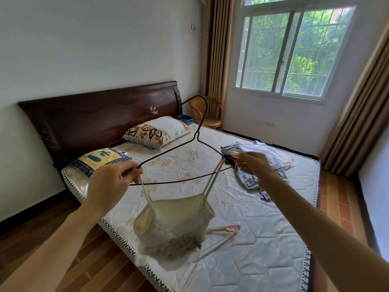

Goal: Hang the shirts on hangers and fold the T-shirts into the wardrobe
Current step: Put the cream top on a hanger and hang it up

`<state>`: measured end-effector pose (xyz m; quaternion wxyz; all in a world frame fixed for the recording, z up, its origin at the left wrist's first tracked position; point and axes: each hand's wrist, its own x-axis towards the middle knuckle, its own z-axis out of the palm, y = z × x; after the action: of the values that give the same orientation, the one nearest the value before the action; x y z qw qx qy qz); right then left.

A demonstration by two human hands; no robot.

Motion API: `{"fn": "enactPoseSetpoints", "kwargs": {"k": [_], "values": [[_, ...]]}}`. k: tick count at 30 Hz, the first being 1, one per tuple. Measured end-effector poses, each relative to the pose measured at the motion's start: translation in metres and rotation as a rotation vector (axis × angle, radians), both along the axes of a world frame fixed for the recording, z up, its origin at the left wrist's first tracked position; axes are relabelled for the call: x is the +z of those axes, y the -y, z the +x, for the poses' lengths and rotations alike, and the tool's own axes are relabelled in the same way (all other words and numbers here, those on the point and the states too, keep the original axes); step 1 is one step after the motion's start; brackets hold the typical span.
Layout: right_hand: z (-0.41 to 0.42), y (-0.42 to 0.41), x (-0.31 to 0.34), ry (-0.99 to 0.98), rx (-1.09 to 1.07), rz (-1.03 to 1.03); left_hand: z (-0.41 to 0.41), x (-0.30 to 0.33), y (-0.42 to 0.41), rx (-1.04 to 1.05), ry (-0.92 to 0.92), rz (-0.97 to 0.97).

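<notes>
Camisole (pixel 176 224) on hanger (pixel 190 142) (black wire)

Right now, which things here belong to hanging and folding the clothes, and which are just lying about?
Job: black wire hanger, cream camisole on it, both hands, clothes pile, pale hanger.
Lying about: pillows, blue basket, wicker chair.

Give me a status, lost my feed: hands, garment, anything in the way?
Left hand grips black wire hanger's left end; right hand pinches right end. Cream camisole hangs by both straps. Nothing blocking.
</notes>
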<state>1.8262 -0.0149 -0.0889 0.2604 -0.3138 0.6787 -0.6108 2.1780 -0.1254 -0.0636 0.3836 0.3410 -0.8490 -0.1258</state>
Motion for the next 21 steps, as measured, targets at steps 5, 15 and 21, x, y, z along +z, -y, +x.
{"fn": "enactPoseSetpoints", "kwargs": {"k": [5,15,21], "values": [[0.000,0.021,0.004,-0.621,0.127,0.110,0.004,-0.005,0.000,0.027,-0.017,0.009],[0.015,0.072,0.008,-0.835,0.123,-0.017,0.018,-0.006,0.009,0.086,-0.082,0.150],[0.021,0.099,0.017,-0.839,0.182,-0.167,0.030,-0.004,0.011,0.199,-0.001,0.042]]}}
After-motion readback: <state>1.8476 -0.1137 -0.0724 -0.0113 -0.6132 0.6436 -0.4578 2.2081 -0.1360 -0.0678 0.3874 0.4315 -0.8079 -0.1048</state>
